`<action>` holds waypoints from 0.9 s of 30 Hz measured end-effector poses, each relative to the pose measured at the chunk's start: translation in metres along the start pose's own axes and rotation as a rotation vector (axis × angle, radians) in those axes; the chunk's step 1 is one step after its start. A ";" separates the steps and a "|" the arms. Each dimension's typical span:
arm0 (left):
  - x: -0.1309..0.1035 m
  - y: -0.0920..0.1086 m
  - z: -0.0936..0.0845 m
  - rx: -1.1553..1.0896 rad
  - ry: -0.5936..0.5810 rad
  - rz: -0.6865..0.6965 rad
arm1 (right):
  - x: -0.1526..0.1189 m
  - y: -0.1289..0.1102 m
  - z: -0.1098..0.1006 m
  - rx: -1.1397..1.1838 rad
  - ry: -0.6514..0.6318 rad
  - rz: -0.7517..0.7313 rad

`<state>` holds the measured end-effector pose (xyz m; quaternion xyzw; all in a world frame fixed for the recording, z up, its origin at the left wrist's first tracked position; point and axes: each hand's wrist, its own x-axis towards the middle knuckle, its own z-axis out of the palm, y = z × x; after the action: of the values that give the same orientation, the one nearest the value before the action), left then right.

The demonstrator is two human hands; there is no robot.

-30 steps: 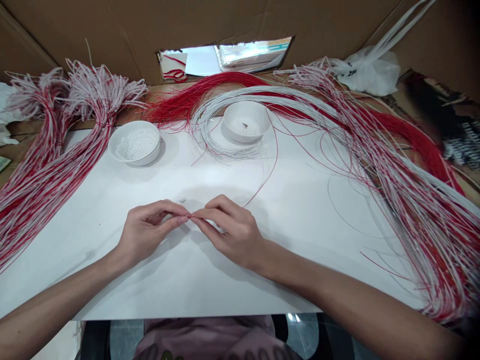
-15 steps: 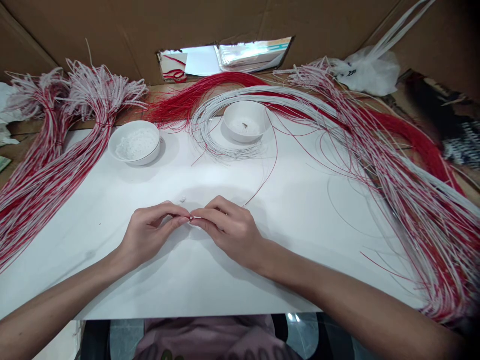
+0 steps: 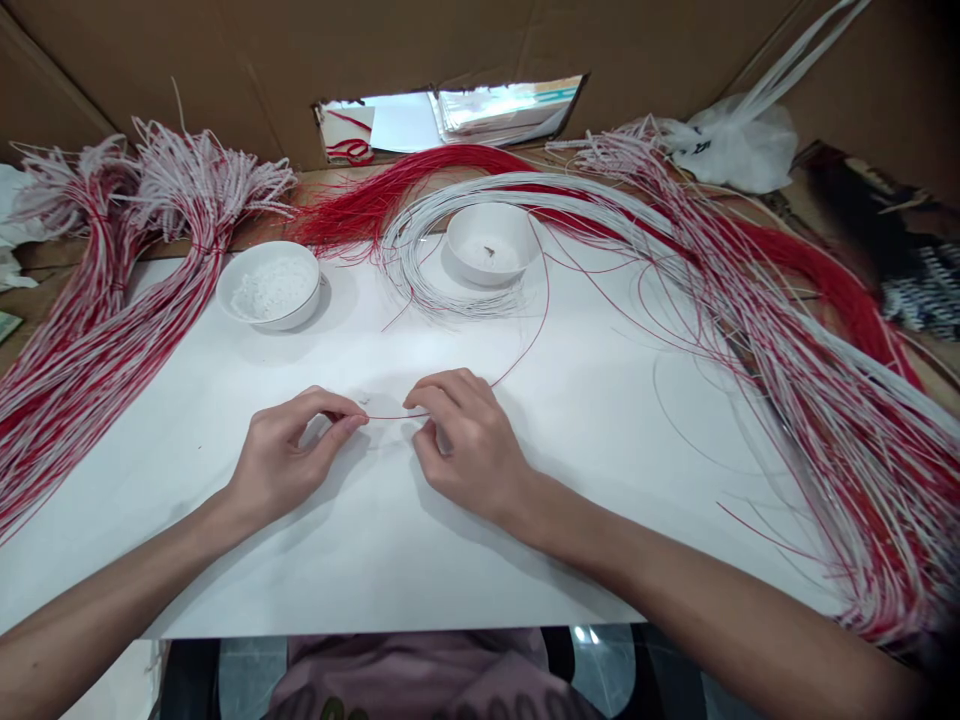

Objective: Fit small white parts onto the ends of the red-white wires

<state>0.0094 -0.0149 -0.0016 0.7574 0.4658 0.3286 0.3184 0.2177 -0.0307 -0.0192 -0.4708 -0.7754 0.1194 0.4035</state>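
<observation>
Noting at far left red-and-white bundles (image 3: 165,310), with pale, curly ends at the back, lying partly over the white work surface (image 3: 315,590). Just right of these, found a white bowl (image 3: 289,314) holding white bits (image 3: 274,288), too small to identify. Nearer the front edge, observed the left hand (image 3: 289,450), with thumb and index finger pinched together on a thin red strand (image 3: 390,418). Found the strand stretched nearly level between both hands, reaching the fingers of the right hand (image 3: 472,440). Noted right fingers bent, with thumb parted from index finger; cannot tell whether gripping the strand. Recorded farther back a white coil (image 3: 420,285) curving around a second bowl (image 3: 491,272), dark speck inside. Observed a red bundle (image 3: 450,156) arching behind both. Recorded at right a thick mixed bundle (image 3: 787,340), sweeping from the back toward the front right. Beside its back end, found a white plastic bag (image 3: 746,155) near the cardboard wall (image 3: 210,60).
</observation>
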 end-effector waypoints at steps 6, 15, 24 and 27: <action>0.002 0.005 -0.001 0.086 -0.048 0.141 | -0.005 -0.003 0.004 0.164 -0.118 -0.037; 0.011 -0.004 -0.009 0.356 -0.112 0.115 | -0.002 0.002 0.004 0.214 -0.069 0.045; 0.014 -0.007 -0.010 0.299 -0.101 0.043 | -0.002 0.001 0.002 0.236 -0.078 0.106; 0.014 -0.007 -0.010 0.287 -0.093 0.033 | -0.002 0.000 0.002 0.228 -0.079 0.120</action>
<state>0.0023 0.0021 0.0015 0.8171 0.4803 0.2285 0.2224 0.2166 -0.0318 -0.0212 -0.4623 -0.7425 0.2493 0.4156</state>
